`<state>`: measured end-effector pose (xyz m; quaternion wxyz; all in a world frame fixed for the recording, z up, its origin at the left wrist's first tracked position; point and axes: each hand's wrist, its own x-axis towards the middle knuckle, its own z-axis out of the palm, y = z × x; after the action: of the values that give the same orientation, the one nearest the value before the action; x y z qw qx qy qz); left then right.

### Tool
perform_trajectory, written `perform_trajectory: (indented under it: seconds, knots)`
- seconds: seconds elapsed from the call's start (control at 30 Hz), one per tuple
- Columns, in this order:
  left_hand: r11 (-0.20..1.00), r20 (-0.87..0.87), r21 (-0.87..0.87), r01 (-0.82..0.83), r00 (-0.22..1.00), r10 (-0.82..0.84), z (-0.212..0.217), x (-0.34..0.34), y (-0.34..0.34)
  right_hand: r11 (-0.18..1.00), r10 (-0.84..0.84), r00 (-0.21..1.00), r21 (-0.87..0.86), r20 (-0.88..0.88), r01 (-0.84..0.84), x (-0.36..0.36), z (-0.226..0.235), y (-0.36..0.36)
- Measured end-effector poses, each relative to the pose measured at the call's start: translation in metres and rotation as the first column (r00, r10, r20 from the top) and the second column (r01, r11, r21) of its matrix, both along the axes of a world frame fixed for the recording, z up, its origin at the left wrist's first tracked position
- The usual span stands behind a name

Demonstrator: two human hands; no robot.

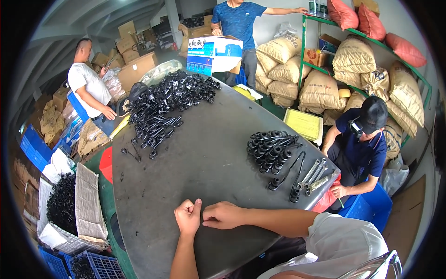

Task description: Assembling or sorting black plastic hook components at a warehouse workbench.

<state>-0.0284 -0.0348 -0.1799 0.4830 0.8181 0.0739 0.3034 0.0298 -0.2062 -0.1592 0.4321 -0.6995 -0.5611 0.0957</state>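
Observation:
My left hand [187,216] rests as a fist near the front of the dark metal table [204,149], thumb on the outside. Just beside it, my right hand [224,215] is closed with its fingers curled down toward the tabletop. Nothing shows in either hand. Ahead to the right lie stacked black rod parts with ring-shaped ends [272,151], and two such loose rods [297,179] lie next to them. Several metal wrenches [313,174] lie by the table's right edge. A large heap of similar black parts [167,100] covers the far left.
One person in dark blue [362,139] sits at the right edge beside a blue crate [371,204]. Another in white [88,88] stands at left; a third [239,23] touches a blue-white carton [213,53]. Sacks [320,88] fill a green rack [302,46]. A parts bin [95,204] stands left.

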Motion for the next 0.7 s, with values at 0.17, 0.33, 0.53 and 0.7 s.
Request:
perform_trajectory:
  seconds: [0.17, 0.33, 0.53, 0.7]
  knots:
    - [1.0, -0.017, -0.009, -0.007, 1.0, 0.007, -0.002, 0.0, 0.001, 1.0, 0.02, 1.0, -0.022, -0.002, -0.02, 0.0, 0.002, -0.001]
    - [1.0, -0.017, -0.001, -0.005, 1.0, 0.005, 0.001, 0.0, -0.001, 0.999, 0.018, 1.0, -0.036, 0.012, -0.017, 0.0, 0.0, -0.002]
    - [1.0, -0.016, -0.008, -0.01, 1.0, 0.01, -0.001, -0.001, 0.0, 1.0, 0.027, 1.0, -0.001, 0.015, -0.027, -0.001, 0.0, -0.001]
    - [1.0, -0.031, 0.001, -0.011, 0.999, 0.011, 0.0, -0.001, -0.001, 0.999, -0.021, 1.0, 0.031, -0.016, 0.021, -0.004, 0.01, -0.002]
